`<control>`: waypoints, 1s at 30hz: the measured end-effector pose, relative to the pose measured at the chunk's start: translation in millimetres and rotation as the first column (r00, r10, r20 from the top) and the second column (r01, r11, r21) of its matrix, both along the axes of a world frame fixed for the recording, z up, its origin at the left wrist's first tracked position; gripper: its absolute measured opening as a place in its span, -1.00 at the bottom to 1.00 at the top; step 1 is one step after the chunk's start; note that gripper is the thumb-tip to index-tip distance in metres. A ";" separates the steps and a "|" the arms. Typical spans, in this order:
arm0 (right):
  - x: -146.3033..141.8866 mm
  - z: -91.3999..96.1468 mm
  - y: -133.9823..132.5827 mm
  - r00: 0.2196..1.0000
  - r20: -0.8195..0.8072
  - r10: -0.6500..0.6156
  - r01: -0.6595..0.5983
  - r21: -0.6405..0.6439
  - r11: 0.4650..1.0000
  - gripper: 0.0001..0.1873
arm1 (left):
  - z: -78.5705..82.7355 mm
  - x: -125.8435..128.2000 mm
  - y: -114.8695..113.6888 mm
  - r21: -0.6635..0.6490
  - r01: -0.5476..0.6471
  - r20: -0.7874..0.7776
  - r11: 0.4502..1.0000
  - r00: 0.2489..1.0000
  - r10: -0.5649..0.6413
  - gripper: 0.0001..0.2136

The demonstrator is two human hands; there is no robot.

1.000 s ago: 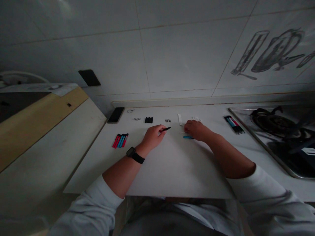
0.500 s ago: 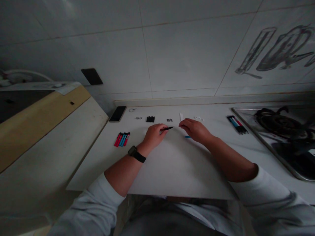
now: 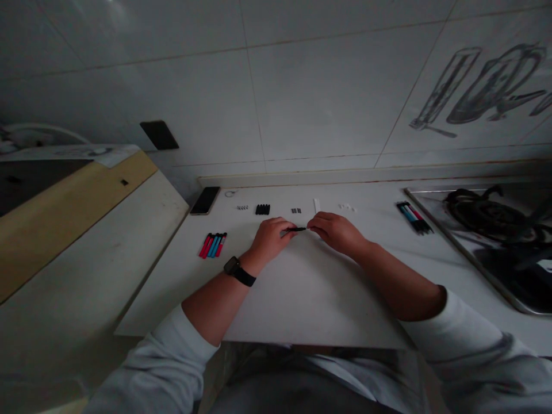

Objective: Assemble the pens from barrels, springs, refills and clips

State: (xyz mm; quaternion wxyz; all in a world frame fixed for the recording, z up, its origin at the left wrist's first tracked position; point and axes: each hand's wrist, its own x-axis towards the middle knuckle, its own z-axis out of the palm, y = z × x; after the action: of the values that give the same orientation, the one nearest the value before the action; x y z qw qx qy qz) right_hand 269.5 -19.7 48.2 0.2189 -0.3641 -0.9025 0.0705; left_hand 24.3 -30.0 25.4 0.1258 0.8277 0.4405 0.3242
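Observation:
My left hand pinches a slim black pen part, which points right with a pale tip at its end. The fingers of my right hand are pinched together at that tip; what lies between them is too small to make out. Beyond the hands, a row of small parts lies on the white counter: small springs, black grip pieces, short dark grey pieces, a white strip and small white pieces.
Red and blue pen barrels with black ends lie to the left. A phone and a ring-like item are at the back left. Several pens lie at the right, beside a gas stove.
My right hand has moved left and slightly down, closing the gap to the pen part's tip. The blue piece seen below my right hand no longer shows.

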 end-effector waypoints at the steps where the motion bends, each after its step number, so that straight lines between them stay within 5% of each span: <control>1: -1.5 -0.5 -1.1 1.000 -0.008 -0.006 0.006 -0.001 1.000 -0.73 | 0.0 0.2 -0.2 -0.001 0.008 -0.003 1.000 1.000 -0.008 -0.87; 13: -18.0 3.0 -19.0 0.969 -0.221 0.106 -0.099 0.044 0.994 -0.60 | -0.7 5.0 -3.0 0.007 0.033 0.029 0.999 0.999 -0.033 -0.88; 18: 11.3 22.6 -3.1 0.915 -0.331 -0.230 0.227 -0.048 0.973 -0.65 | -0.4 0.5 0.0 -0.001 -0.044 0.091 0.999 0.995 0.044 -0.89; 21: 35.9 27.8 10.4 0.938 -0.083 -0.337 0.321 -0.160 0.933 -0.76 | -1.3 -2.1 1.4 -0.005 -0.091 0.101 0.996 0.991 0.091 -0.88; 25: 48.7 15.4 17.6 0.954 0.246 -0.170 0.239 -0.289 0.927 -0.83 | -2.4 -4.2 2.2 -0.007 -0.107 0.100 0.994 0.989 0.108 -0.88; 30: 36.4 0.1 13.5 0.944 0.323 -0.065 0.173 -0.317 0.932 -0.88 | -4.4 -6.4 4.7 0.015 -0.100 0.093 0.995 0.991 0.098 -0.89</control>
State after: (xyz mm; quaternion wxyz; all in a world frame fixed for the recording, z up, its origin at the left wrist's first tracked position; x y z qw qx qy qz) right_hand 305.8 -6.2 48.3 0.0131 -0.4574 -0.8756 0.1548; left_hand 17.8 -25.3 21.0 0.1217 0.7903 0.4714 0.3721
